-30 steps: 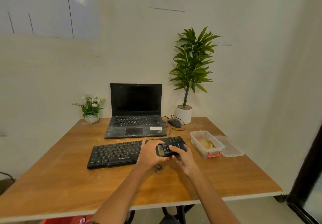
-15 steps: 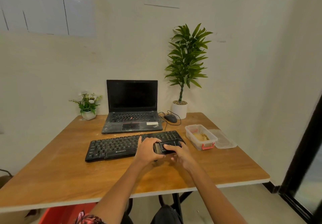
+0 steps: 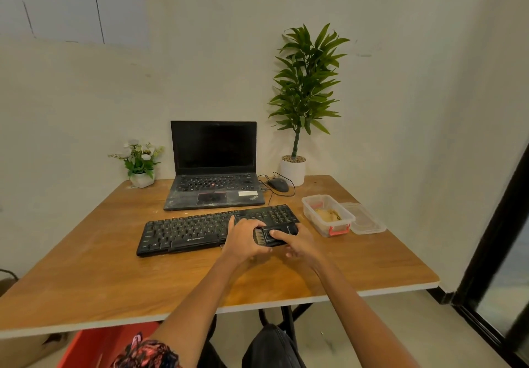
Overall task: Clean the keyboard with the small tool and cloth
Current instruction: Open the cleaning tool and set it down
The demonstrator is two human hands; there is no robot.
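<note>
Both hands share the grip on the small tool (image 3: pixel 274 235), a black brush-like block with a strip of pale bristles at its left end. The left hand (image 3: pixel 242 241) curls around that bristle end, and the right hand (image 3: pixel 297 242) holds the other end with a fingertip laid on top. Neither hand is free. The tool is held just above the near right part of the keyboard (image 3: pixel 200 228), close to the number pad; whether its bristles touch the keys cannot be told.

The keyboard lies flat on the bench (image 3: pixel 114 279), in front of an open laptop (image 3: pixel 214 167) with a dusty palm rest. A clear box (image 3: pixel 329 216) with something tan inside stands just to the right, its lid (image 3: pixel 365 220) beside it. This may be the cloth, though it is too small to be sure. A mouse (image 3: pixel 277 185) and a potted plant (image 3: pixel 300 104) sit further back.

The work seems to be at an early stage, with the tool perhaps being readied or opened. Risks from here: nothing steadies the keyboard, so a firm stroke could slide it toward the laptop or the box. Brushing toward the laptop would drive loosened dust onto it. A hard push could also snag a keycap.
</note>
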